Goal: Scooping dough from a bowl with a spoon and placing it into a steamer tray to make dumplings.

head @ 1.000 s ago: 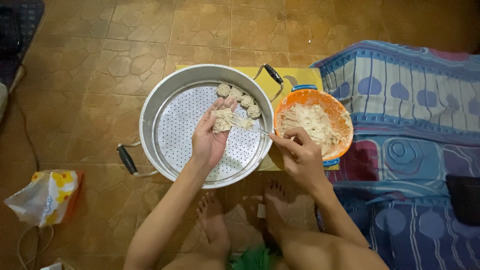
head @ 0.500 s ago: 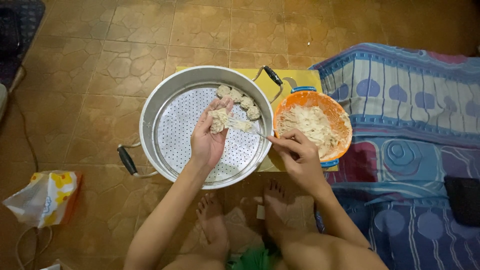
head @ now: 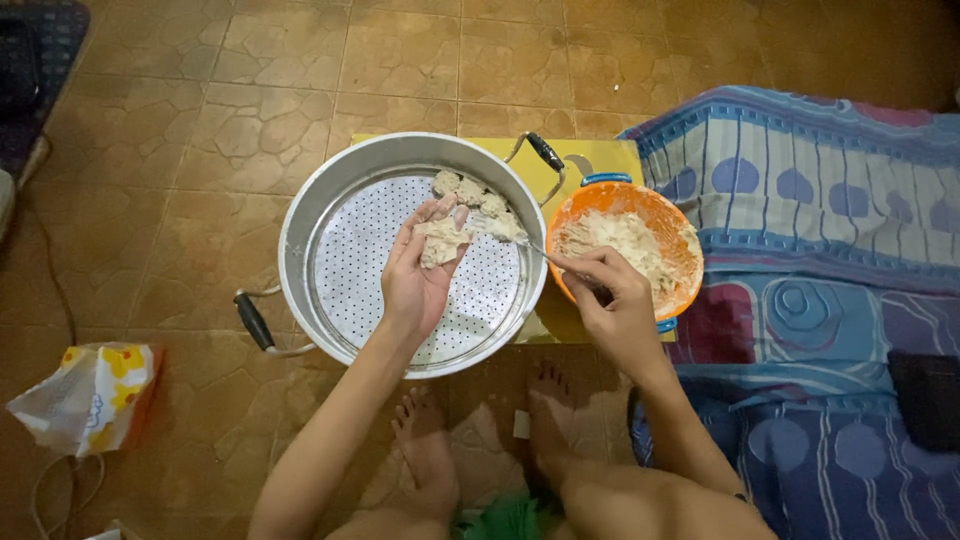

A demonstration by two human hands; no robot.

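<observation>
Here, left hand (head: pixel 418 275) cups a dumpling (head: pixel 440 240) — right hand (head: pixel 612 305) grip clamped on a spoon (head: pixel 535 247).

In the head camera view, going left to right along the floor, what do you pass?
Plastic bag → metal steamer pot → left hand holding a dumpling → right hand → orange bowl of filling → patterned blue blanket.

The steamer pot (head: pixel 300 215) sits on the floor, left of the bowl (head: pixel 680 235). Dumplings (head: pixel 480 200) lie in the pot. A blanket (head: pixel 850 250) lies right of the bowl; a bag (head: pixel 90 395) far left.
</observation>
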